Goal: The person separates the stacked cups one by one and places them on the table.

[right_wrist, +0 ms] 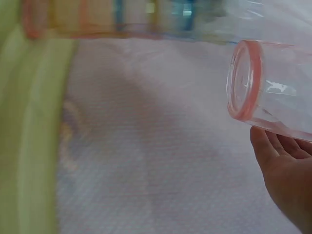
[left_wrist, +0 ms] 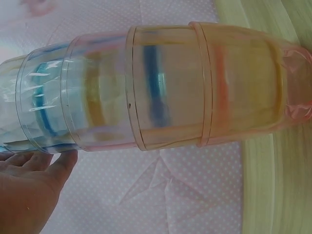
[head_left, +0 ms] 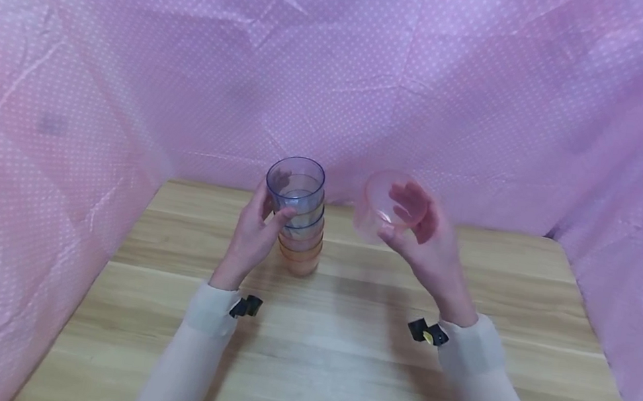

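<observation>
A tall stack of clear tinted plastic cups [head_left: 300,242] stands upright at the middle left of the table, orange at the bottom and blue at the top. My left hand [head_left: 252,235] holds the stack near its top, thumb in front and fingers behind the blue cup [head_left: 296,180]. In the left wrist view the nested cups [left_wrist: 170,87] show coloured bands inside. To the right, my right hand [head_left: 433,249] grips a clear pink cup [head_left: 377,218] round its side, mouth up. The right wrist view shows that cup's pink base [right_wrist: 251,80] raised beside the stack.
Both hands work over a light wooden table [head_left: 324,363]. Pink dotted cloth [head_left: 337,81] hangs behind the table and along its left and right sides. A small black device [head_left: 246,306] sits on each wrist.
</observation>
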A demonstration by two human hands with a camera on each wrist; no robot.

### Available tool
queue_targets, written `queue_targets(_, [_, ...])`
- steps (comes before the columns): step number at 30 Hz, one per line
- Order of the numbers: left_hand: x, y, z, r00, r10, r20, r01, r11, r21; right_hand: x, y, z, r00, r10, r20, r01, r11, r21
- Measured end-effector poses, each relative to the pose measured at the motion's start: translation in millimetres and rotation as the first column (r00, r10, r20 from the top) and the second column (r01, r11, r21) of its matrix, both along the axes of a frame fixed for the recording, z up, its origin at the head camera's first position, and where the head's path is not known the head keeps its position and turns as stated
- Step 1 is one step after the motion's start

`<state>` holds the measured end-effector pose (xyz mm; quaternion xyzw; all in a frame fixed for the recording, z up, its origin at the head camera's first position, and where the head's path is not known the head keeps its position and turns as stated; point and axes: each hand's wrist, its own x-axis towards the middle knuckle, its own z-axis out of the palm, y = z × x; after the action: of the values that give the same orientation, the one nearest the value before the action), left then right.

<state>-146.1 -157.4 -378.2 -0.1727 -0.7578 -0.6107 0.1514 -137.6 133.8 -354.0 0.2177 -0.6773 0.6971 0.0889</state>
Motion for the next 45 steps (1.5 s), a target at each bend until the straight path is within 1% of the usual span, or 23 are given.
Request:
queue_targets(4, [-0.2,2,1.2,1.0,-0.011,0.003,0.011,1.0,0.004,-0.5,6,-28.7,0.996,0.013,0.094,-0.021,0.996,0.084])
queue_targets(8, [-0.2,2,0.6,1.0,-0.027,-0.01,0.027,1.0,0.01,-5.0,9,-52.5,0.984,0.023,0.174,-0.052,0.985,0.162])
queue_targets(11, [-0.1,1,-0.5,0.999,-0.036,-0.018,0.037,0.999,0.009,-10.4,11,-66.0,0.976,0.021,0.215,-0.07,0.973,0.222])
queue_targets(15, [-1.2,-2,-3.0,0.999,-0.041,-0.03,0.041,0.999,0.008,-17.6,11,-77.9,0.967,0.015,0.253,-0.096,0.946,0.31])
queue_targets(21, [-2.5,-3,-2.2,0.999,-0.039,-0.022,0.039,0.999,-0.005,-25.8,15,-89.7,0.965,0.013,0.263,-0.125,0.901,0.415])
queue_targets(28, [-2.2,-3,-2.8,0.999,-0.045,-0.015,0.045,0.999,-0.001,-30.2,22,-101.4,0.959,0.011,0.283,-0.154,0.858,0.491])
queue_targets(30, [-1.5,-3,-3.0,0.999,-0.041,-0.015,0.041,0.999,0.0,-31.0,24,-103.7,0.957,0.008,0.29,-0.159,0.851,0.501])
queue_targets(37, [-0.3,-5,-4.0,0.999,-0.03,-0.01,0.03,1.0,0.002,-35.3,24,-111.3,0.951,0.022,0.308,-0.183,0.844,0.504])
queue_targets(45, [-2.2,-3,-3.6,0.999,-0.036,-0.004,0.036,0.999,-0.003,-38.2,23,-115.5,0.955,0.035,0.295,-0.197,0.816,0.543])
